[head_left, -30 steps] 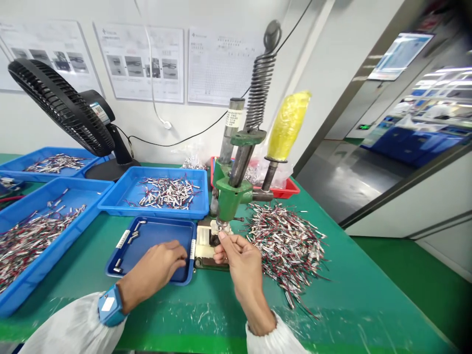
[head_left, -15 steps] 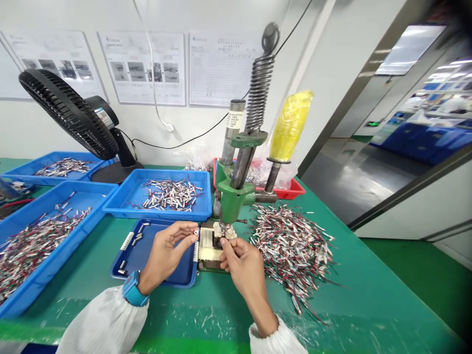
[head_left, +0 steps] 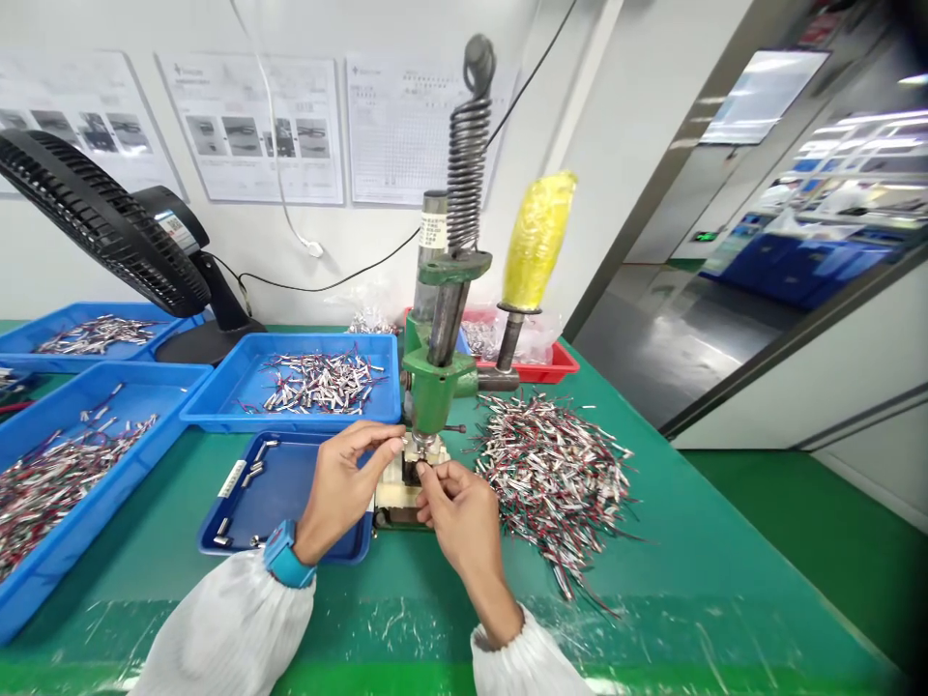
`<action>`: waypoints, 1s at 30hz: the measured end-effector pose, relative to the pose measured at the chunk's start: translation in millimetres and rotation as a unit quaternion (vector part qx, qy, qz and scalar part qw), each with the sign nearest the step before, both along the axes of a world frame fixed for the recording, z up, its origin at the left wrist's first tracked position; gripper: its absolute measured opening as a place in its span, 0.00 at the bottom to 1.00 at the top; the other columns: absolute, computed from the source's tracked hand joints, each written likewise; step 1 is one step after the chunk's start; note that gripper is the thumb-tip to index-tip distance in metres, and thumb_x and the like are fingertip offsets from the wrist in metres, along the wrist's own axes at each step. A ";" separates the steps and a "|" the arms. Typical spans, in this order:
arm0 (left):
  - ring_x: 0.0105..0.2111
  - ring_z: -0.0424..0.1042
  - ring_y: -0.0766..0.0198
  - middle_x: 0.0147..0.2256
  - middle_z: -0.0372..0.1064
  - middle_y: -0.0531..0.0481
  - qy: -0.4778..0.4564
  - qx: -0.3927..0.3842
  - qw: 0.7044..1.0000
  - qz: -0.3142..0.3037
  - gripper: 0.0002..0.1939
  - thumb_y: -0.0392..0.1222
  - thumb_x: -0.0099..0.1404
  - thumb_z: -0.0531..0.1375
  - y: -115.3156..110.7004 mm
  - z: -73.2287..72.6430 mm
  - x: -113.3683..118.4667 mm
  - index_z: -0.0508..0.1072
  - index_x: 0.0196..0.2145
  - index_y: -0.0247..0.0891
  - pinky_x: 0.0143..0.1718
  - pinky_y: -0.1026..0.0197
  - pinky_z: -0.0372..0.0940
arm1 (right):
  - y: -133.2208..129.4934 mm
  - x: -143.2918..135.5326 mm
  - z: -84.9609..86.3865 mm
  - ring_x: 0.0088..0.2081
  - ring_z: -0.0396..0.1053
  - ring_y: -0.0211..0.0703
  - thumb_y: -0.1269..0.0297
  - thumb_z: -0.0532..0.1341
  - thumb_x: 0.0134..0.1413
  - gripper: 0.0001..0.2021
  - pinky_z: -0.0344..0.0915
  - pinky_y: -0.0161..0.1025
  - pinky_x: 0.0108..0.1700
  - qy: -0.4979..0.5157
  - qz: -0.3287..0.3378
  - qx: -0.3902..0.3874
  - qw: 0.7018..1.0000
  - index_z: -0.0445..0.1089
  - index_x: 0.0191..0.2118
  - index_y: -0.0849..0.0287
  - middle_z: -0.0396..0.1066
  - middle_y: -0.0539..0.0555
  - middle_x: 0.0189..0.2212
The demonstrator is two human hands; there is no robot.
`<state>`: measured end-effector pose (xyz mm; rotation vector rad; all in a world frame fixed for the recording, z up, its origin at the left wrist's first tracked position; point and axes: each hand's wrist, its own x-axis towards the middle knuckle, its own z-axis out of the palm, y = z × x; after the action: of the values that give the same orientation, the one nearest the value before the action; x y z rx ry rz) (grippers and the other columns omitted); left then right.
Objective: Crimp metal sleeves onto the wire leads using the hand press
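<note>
A green hand press (head_left: 435,387) with a coil spring and a lever grip wrapped in yellow plastic (head_left: 537,242) stands in front of me. My left hand (head_left: 348,478) is at the left side of its base, thumb and forefinger pinched beside the press tip; what they hold is too small to make out. At the front of the dark fixture (head_left: 412,472) under the tip, my right hand (head_left: 464,512) has its fingertips closed, and anything between them is hidden. A dark blue tray (head_left: 279,493) with a few small metal cylinders lies partly behind my left hand.
Right of the press lies a large heap of wired metal parts (head_left: 555,483). Blue trays (head_left: 290,422) of similar parts stand at the left, near a black fan (head_left: 108,222). A red tray (head_left: 562,365) sits behind the press. The green table's (head_left: 696,580) right edge slopes away.
The view has shifted, so the scene sits further left. My left hand has moved right, closer to the press tip, and the small metal piece at its fingertips no longer shows clearly. My right hand stays at the fixture.
</note>
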<state>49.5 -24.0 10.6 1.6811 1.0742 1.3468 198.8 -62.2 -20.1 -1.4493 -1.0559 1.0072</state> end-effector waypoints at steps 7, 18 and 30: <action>0.34 0.71 0.63 0.36 0.76 0.49 0.063 -0.015 0.996 -0.063 0.09 0.39 0.66 0.61 7.3 17.4 15.9 0.77 0.42 0.34 0.39 0.61 0.66 | -1.3 1.2 -2.1 0.17 0.67 0.39 0.39 0.60 0.53 0.24 0.60 0.33 0.20 -0.003 0.002 0.006 1.000 0.65 0.25 0.57 0.69 0.50 0.17; 0.34 0.70 0.61 0.35 0.75 0.49 0.180 0.032 0.981 -0.058 0.10 0.40 0.68 0.59 3.3 21.7 10.5 0.76 0.43 0.34 0.38 0.60 0.64 | -5.2 23.1 10.3 0.14 0.62 0.36 0.43 0.61 0.55 0.21 0.55 0.32 0.17 -0.068 0.085 -0.018 0.994 0.66 0.25 0.57 0.69 0.49 0.17; 0.39 0.75 0.59 0.43 0.79 0.46 0.129 0.011 0.992 -0.011 0.12 0.44 0.68 0.62 -3.6 7.5 4.2 0.78 0.46 0.38 0.44 0.57 0.67 | 67.7 68.6 241.0 0.43 0.74 0.48 0.53 0.68 0.55 0.25 0.71 0.49 0.46 -0.287 -0.127 0.258 0.914 0.69 0.55 0.60 0.75 0.61 0.46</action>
<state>53.7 -27.6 18.1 1.9161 1.1857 1.1526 267.4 5.5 221.0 -1.4049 -1.3736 0.0742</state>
